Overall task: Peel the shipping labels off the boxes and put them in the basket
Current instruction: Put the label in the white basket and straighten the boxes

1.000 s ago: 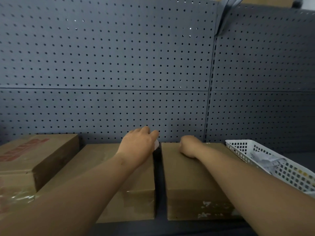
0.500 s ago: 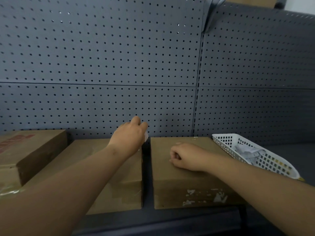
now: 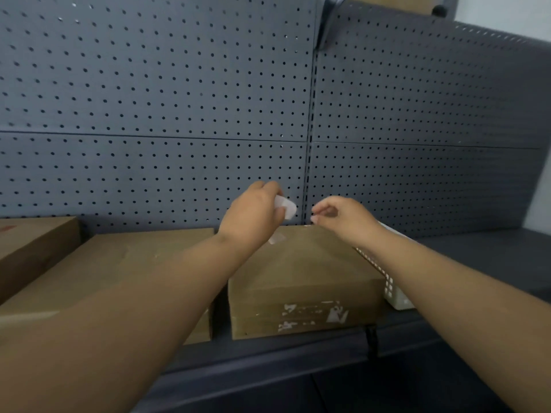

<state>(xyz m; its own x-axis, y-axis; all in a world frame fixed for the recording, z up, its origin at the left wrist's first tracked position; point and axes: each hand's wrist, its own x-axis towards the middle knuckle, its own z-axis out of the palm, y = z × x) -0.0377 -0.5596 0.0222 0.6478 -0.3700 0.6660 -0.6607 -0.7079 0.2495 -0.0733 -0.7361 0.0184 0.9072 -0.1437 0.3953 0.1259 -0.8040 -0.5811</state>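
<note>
Left hand: your left hand is raised above the gap between the two nearer boxes, fingers clenched around a white peeled label that sticks out toward the right
Right hand: your right hand hovers over the back edge of the right box, thumb and forefinger pinched together; can't tell if anything is between them
Right box: cardboard, on the shelf; white label scraps stuck on its front face, one small pale scrap on top just under your left hand
Middle box: middle box sits just left of the right box, largely under your left forearm
Left box: third box at the far left edge, red print barely visible
Basket: white perforated basket just right of the right box, mostly hidden behind your right forearm; contents not visible
Backdrop: grey pegboard behind the shelf
</note>
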